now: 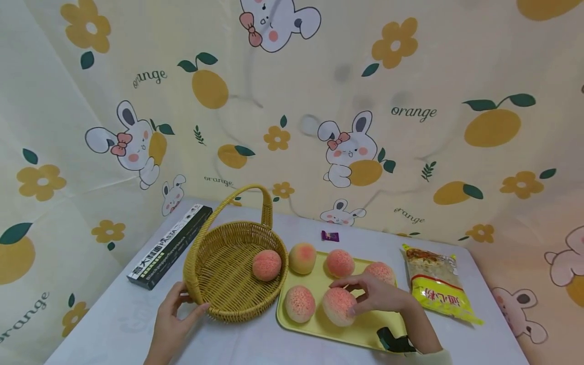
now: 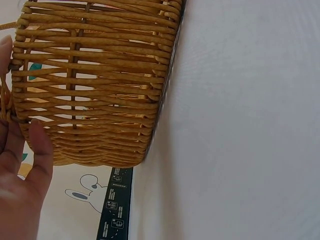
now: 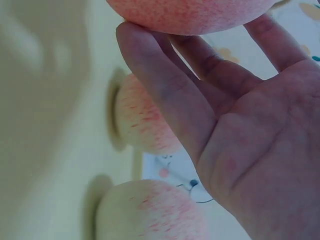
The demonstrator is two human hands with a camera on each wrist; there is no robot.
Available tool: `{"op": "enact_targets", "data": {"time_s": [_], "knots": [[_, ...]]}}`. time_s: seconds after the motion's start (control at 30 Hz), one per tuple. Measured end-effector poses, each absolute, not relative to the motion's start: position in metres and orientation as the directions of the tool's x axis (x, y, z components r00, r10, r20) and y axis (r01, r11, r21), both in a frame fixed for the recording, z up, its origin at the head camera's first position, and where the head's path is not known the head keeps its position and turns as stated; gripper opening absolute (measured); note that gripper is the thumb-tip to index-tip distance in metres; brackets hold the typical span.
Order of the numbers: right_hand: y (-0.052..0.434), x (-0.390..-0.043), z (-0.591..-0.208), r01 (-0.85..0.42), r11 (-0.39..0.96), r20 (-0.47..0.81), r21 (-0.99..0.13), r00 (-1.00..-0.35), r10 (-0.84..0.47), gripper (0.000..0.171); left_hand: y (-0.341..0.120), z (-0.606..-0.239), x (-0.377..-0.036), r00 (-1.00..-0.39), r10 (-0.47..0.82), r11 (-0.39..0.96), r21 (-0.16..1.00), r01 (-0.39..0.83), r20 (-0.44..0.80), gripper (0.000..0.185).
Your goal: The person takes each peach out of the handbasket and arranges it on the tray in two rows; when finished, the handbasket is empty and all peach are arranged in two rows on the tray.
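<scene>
My left hand grips the near left rim of a wicker basket by the foot of its tall handle; the left wrist view shows the fingers against the woven wall. Inside the basket lies one pink peach. With thumb and fingers my right hand holds another peach over the yellow tray. Around it on the tray are several more peaches, among them one at the near left and a yellower one beside the basket. Two tray peaches show in the right wrist view.
A long dark pasta box lies left of the basket. Behind the tray is a small purple packet. To the tray's right lies a yellow food bag. A printed cloth hangs behind the white table.
</scene>
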State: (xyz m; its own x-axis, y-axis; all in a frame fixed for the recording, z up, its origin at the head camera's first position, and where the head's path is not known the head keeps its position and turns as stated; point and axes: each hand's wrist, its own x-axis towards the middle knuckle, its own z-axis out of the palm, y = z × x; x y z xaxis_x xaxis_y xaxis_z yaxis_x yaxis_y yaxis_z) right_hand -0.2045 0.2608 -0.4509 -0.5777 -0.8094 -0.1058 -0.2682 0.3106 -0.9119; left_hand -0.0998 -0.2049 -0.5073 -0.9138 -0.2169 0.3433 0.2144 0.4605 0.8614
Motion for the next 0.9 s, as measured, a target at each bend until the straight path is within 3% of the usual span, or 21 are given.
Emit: {"op": "enact_targets", "data": {"time_s": [0.5,0.9], "knots": [[0.267,-0.197,-0.469,-0.246,0.338,-0.124,-0.908,-0.613,-0.78,0.051,-0.205,-0.506,-0.099,-0.928,-0.234,0.461,0.873,0.158,0.291,0.051],[0.272,-0.199,-0.479,-0.223,0.334,-0.141,-0.916,-0.6,-0.787,0.052,-0.204,-0.505,-0.099,-0.913,-0.219,0.452,0.865,0.217,0.344,0.051]]}}
